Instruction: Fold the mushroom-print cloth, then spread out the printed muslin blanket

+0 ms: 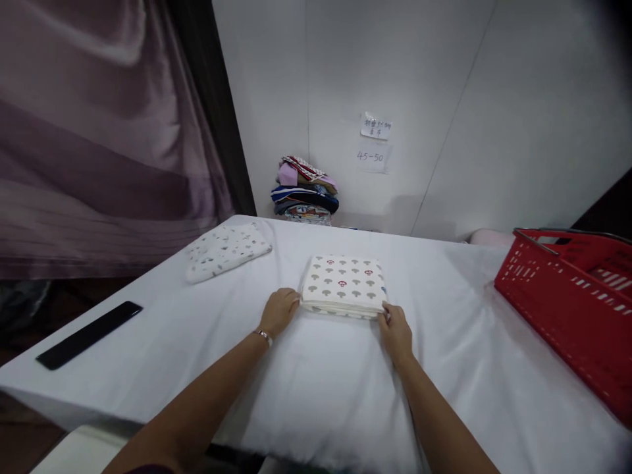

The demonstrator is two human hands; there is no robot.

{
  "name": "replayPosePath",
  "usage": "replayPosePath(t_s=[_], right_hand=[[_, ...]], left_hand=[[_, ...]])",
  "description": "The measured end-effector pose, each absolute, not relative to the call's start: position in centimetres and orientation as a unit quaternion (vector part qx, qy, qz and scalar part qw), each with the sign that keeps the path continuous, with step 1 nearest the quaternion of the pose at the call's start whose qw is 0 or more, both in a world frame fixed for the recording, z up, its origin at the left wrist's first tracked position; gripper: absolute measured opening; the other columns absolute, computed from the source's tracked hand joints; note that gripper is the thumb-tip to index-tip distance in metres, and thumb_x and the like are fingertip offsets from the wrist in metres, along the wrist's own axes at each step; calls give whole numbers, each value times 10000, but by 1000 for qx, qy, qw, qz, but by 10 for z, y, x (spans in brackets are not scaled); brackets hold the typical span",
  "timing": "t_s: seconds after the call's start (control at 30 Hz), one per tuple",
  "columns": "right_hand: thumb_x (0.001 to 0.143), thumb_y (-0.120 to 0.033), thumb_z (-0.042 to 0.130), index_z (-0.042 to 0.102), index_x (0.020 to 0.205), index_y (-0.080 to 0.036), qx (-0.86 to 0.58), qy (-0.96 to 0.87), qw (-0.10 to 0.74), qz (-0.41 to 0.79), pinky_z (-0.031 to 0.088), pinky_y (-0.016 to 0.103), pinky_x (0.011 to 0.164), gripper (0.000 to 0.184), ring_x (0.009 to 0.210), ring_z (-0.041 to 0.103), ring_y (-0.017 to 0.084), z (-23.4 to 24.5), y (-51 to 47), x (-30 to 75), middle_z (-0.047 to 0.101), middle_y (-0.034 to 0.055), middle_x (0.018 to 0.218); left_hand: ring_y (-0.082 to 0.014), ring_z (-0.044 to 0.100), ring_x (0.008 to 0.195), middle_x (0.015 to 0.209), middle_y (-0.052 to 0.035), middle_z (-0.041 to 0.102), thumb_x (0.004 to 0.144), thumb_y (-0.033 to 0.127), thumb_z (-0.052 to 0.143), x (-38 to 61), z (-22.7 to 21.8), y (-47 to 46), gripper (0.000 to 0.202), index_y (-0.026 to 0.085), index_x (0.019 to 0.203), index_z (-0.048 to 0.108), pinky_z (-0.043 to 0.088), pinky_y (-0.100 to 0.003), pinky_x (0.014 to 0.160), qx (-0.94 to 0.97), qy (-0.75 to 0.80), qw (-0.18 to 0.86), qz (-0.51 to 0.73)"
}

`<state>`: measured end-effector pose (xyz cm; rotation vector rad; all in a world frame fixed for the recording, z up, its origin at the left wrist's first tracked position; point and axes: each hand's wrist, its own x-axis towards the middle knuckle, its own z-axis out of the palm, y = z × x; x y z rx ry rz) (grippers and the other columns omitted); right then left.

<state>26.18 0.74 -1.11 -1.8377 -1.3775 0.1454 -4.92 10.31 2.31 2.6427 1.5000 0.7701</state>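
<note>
A folded white cloth with a mushroom print (344, 282) lies flat in the middle of the white-covered table (316, 388). My left hand (278, 312) grips its near left corner, fingers curled on the edge. At the near right corner my right hand (395, 332) pinches the edge in the same way. Both forearms reach in from the bottom of the view.
A second folded white cloth with small prints (226, 249) lies at the back left. A black flat bar (89, 334) rests near the left edge. A red plastic basket (573, 303) stands at the right. A stack of folded clothes (305, 191) sits against the wall.
</note>
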Motion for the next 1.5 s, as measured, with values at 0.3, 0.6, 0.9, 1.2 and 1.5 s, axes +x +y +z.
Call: replayPosePath(t_s=[0.3, 0.6, 0.9, 1.2, 1.5], right_hand=[[833, -351, 397, 543, 1128, -222, -733, -548, 400, 58, 443, 300, 669, 354, 719, 557, 149, -13, 6, 262, 557, 32, 1008], [833, -347, 393, 550, 1130, -220, -736, -545, 397, 54, 440, 298, 689, 360, 755, 556, 151, -9, 4, 261, 554, 40, 1047], [825, -330, 380, 555, 1119, -244, -749, -546, 369, 70, 435, 277, 704, 353, 817, 564, 147, -9, 5, 259, 544, 23, 1064], [757, -409, 457, 589, 1042, -217, -751, -453, 409, 252, 452, 295, 765, 368, 886, 589, 196, 10, 19, 266, 631, 39, 1025], [677, -309, 564, 497, 1166, -174, -774, -389, 364, 341, 455, 248, 593, 512, 783, 615, 181, 41, 41, 286, 648, 70, 955]], left_hand=[[-144, 558, 736, 791, -9, 616, 776, 397, 497, -38, 29, 90, 236, 195, 705, 595, 430, -261, 698, 666, 619, 216, 356], [-152, 557, 650, 686, -7, 626, 738, 414, 538, -13, 42, 103, 236, 191, 673, 574, 358, -243, 571, 614, 690, 288, 252], [-169, 598, 729, 781, -52, 680, 748, 390, 547, -23, 31, 113, 241, 163, 758, 626, 363, -234, 604, 606, 709, 293, 208], [-274, 573, 1041, 1153, -163, 610, 696, 568, 562, -10, 42, 136, 589, 100, 1053, 589, 409, -268, 753, 597, 708, 323, 194], [-179, 628, 667, 887, -113, 679, 696, 471, 628, 5, 45, 104, 439, 122, 958, 574, 430, -237, 491, 574, 676, 418, 198]])
